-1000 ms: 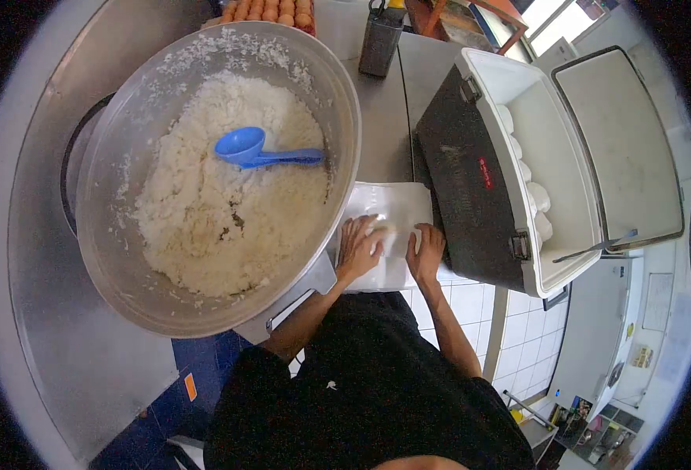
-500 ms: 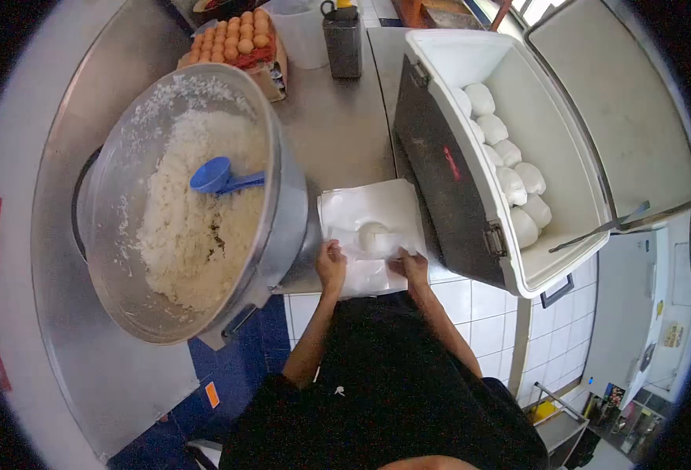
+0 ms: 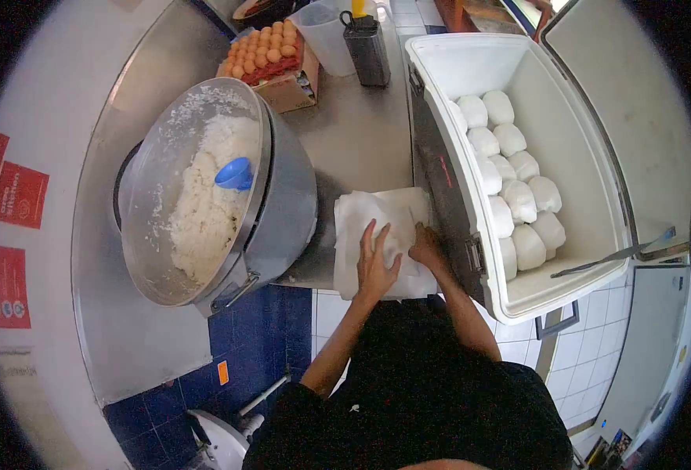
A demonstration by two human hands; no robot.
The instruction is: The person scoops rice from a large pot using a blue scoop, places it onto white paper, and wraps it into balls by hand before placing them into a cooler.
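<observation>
Sheets of white wrapping paper [image 3: 351, 227] lie stacked at the counter's front edge. My left hand [image 3: 375, 266] rests on the top sheet with its fingers spread. The paper bulges under those fingers, and what it covers is hidden. At the stack's right side, my right hand [image 3: 426, 245] has its fingers curled in on the paper's edge. To the left, a large metal pot [image 3: 291, 204] holds a heap of white rice [image 3: 204, 211]. A blue scoop [image 3: 235, 174] sits in the rice, its handle mostly out of sight.
An open cooler box [image 3: 451, 184] on the right holds several white paper-wrapped bundles [image 3: 520, 201]. Along its front rim lies a dark flat strip [image 3: 612, 254]. Further back stand a tray of eggs [image 3: 271, 51] on a carton, a clear plastic jug [image 3: 322, 35] and a dark holder [image 3: 367, 51].
The paper has been folded over the white mound, which no longer shows. My left hand has moved onto the paper from its left edge. The head view has shifted.
</observation>
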